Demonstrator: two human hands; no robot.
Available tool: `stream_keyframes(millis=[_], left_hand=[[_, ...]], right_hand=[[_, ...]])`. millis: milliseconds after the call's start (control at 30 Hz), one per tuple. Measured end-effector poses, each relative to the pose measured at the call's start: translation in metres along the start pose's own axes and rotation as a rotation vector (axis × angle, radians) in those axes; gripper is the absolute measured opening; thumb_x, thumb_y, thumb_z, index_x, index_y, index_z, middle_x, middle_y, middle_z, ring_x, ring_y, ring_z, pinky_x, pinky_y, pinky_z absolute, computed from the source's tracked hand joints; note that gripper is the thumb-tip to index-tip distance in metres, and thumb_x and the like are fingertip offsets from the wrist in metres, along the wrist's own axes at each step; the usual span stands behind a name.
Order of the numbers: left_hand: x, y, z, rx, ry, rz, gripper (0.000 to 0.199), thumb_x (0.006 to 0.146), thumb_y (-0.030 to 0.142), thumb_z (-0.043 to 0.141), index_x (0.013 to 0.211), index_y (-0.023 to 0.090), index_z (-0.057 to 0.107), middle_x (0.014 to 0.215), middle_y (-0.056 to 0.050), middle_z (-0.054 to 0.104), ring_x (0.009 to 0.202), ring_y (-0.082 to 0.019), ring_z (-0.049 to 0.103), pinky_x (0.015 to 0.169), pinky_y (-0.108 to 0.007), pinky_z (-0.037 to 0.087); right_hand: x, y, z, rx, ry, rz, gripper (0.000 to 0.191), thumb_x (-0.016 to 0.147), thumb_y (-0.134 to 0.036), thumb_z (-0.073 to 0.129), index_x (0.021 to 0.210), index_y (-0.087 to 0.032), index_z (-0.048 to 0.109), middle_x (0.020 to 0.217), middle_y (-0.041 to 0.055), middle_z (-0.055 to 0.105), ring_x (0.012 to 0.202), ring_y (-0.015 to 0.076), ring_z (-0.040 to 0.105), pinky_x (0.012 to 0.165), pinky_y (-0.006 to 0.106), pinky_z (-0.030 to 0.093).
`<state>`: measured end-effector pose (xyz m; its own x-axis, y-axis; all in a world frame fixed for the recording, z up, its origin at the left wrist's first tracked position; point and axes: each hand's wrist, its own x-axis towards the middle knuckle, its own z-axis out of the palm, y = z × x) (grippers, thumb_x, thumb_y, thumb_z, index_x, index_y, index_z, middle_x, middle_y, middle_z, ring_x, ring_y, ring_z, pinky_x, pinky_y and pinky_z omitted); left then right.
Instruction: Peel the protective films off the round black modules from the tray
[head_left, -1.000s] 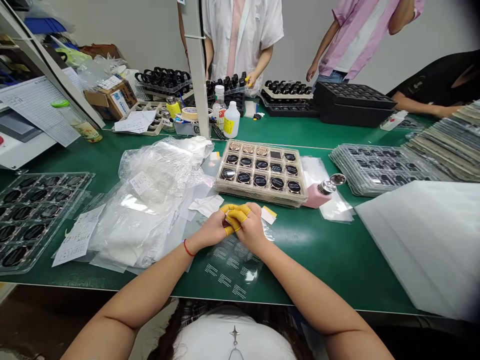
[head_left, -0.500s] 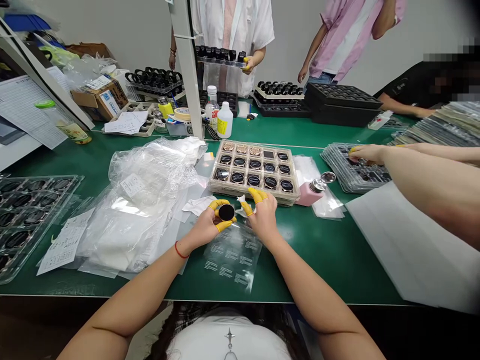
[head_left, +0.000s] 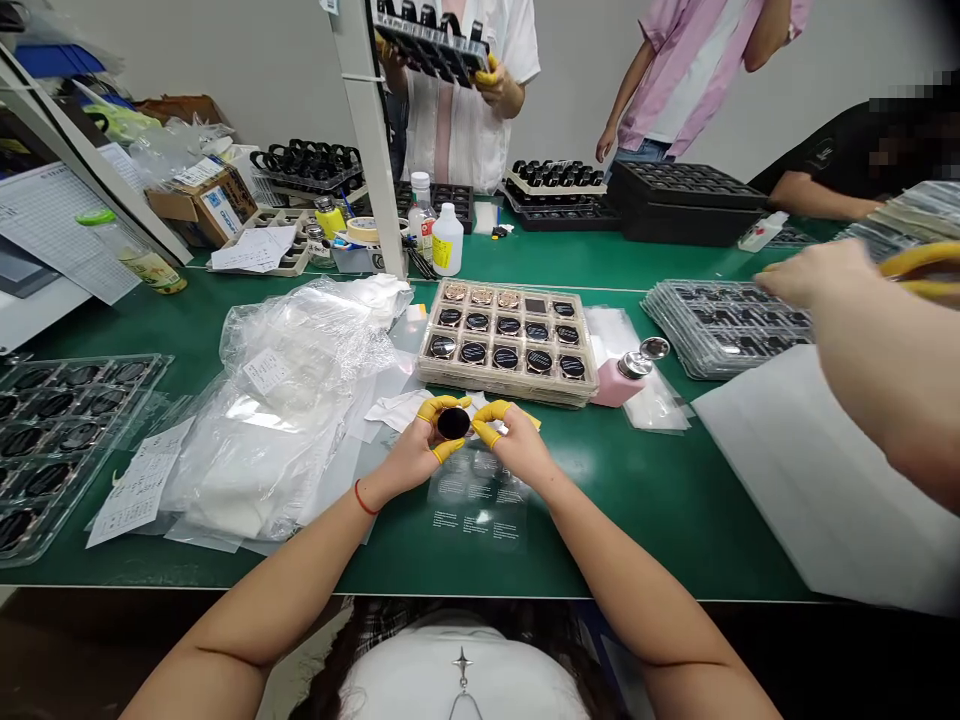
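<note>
A round black disc (head_left: 454,423) is held by its rim in my left hand (head_left: 420,447), whose fingertips wear yellow finger cots. My right hand (head_left: 517,443), also in yellow cots, has its thumb and index finger pinched at the disc's right edge; whatever lies between them is too small to name. Under both hands lies a clear plastic sheet with white print (head_left: 480,510). White tissue (head_left: 397,410) is beside the left fingers. Just beyond the hands sits a tray of round black and gold pieces (head_left: 510,385), with one square compartment showing no round piece.
Plastic bags (head_left: 292,430) cover the left; a disc tray (head_left: 67,430) lies beyond them. A pink pump bottle (head_left: 619,380) stands right of the middle tray. At right, a co-worker's arm (head_left: 885,350) reaches over stacked trays (head_left: 727,330) and a white sheet (head_left: 832,480).
My right fingers have come left and closed at the disc's edge. The printed sheet has shifted. A standing person has raised and tilted a tray, and the co-worker's arm at right has moved right.
</note>
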<state>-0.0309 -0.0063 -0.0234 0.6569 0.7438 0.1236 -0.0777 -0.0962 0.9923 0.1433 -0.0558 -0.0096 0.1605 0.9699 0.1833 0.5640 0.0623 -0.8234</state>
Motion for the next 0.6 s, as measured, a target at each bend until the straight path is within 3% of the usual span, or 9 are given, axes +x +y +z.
stream_keyframes(millis=[167, 300, 600], left_hand=[[0.002, 0.005, -0.001, -0.005, -0.103, -0.103, 0.045, 0.076, 0.019, 0.064, 0.116, 0.022, 0.044, 0.123, -0.009, 0.051, 0.104, -0.02, 0.057, 0.095, -0.037, 0.045], [0.002, 0.005, 0.001, -0.007, -0.166, -0.156, 0.043, 0.075, 0.018, 0.065, 0.113, 0.022, 0.045, 0.106, -0.005, 0.058, 0.094, -0.018, 0.062, 0.087, -0.033, 0.048], [0.001, 0.002, 0.004, -0.013, -0.148, -0.16, 0.047, 0.074, 0.019, 0.066, 0.116, 0.021, 0.045, 0.101, -0.004, 0.062, 0.093, -0.018, 0.062, 0.085, -0.031, 0.049]], right_hand=[[0.003, -0.001, -0.018, 0.277, 0.161, 0.038, 0.012, 0.08, -0.032, 0.056, 0.082, -0.021, 0.061, 0.1, 0.0049, 0.065, 0.097, 0.0201, 0.057, 0.09, 0.038, 0.042], [-0.003, -0.008, -0.016, 0.287, 0.018, 0.032, 0.011, 0.081, -0.031, 0.055, 0.078, -0.022, 0.058, 0.111, 0.0046, 0.061, 0.106, 0.0202, 0.054, 0.094, 0.04, 0.038], [-0.007, -0.01, 0.001, 0.058, -0.04, -0.045, 0.009, 0.08, -0.023, 0.053, 0.073, -0.022, 0.059, 0.088, 0.0021, 0.065, 0.087, 0.0193, 0.056, 0.081, 0.037, 0.042]])
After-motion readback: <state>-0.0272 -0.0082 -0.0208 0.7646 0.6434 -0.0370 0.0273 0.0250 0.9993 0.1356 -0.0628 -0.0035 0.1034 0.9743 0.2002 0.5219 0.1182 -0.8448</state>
